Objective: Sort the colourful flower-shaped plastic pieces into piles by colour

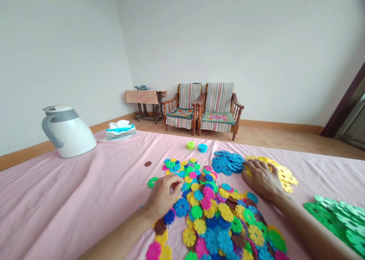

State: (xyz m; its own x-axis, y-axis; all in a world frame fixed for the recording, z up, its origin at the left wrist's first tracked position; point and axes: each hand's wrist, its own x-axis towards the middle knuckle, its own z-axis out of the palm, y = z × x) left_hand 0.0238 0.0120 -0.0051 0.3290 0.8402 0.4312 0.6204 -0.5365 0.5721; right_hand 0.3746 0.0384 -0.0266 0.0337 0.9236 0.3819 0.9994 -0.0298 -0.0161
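"What do you see of the left hand (164, 193)?"

"From my remote screen, I see it loosely curled, thumb near forefinger, over the left side of the mixed discs (209, 192). I can't tell whether it holds one."

"And the right hand (264, 178)?"

"Palm down, fingers extended, over the yellow discs (285, 172), just right of the blue discs (226, 163). I see green discs (316, 212) nearer, farther right, on the pink cloth (85, 199)."

Yellow discs (283, 173) at the right are partly covered by the right hand (262, 179); mixed discs (196, 212) are overhung by the curled left hand (163, 194).
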